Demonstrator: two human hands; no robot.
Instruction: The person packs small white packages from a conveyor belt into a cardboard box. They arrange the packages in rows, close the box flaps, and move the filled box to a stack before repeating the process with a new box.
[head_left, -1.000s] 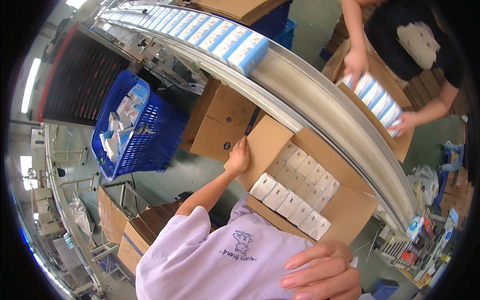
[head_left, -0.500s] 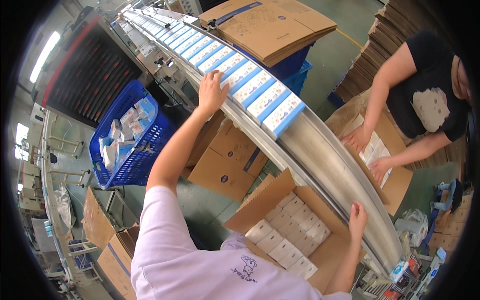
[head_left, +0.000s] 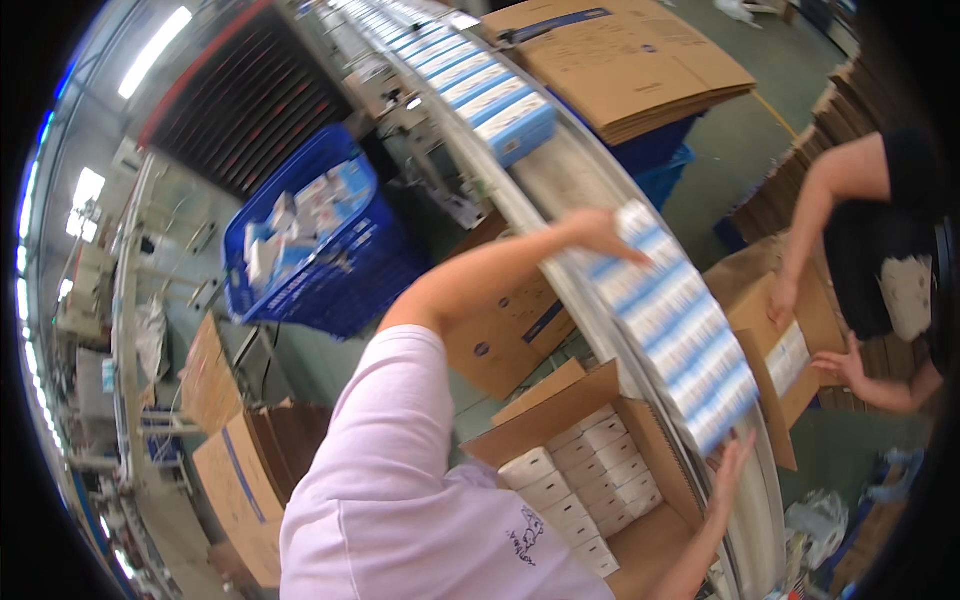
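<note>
A tight row of white-and-blue tissue packs (head_left: 672,330) lies on the curved conveyor (head_left: 560,185), blurred by motion. My left hand (head_left: 603,236) is at the row's far end, its fingers bent over the last pack. At the near end my right hand (head_left: 733,468) has its fingers stretched and apart, close against the first pack; whether it touches is hard to tell. Beside the conveyor, just left of my right forearm, an open cardboard box (head_left: 655,425) holds several white tissue packs (head_left: 580,480) in rows, with room at its right side.
More packs (head_left: 490,95) stand farther up the conveyor. A blue basket (head_left: 335,255) of loose packs is at left. Flattened cartons (head_left: 620,60) are stacked beyond the conveyor. Across it, a co-worker's hands (head_left: 840,362) are at another box (head_left: 800,370). A closed carton (head_left: 500,345) stands below.
A group of packs has been separated from the line and slid down the conveyor with my left hand. My right hand's fingers have spread at the group's near end. The view has shifted.
</note>
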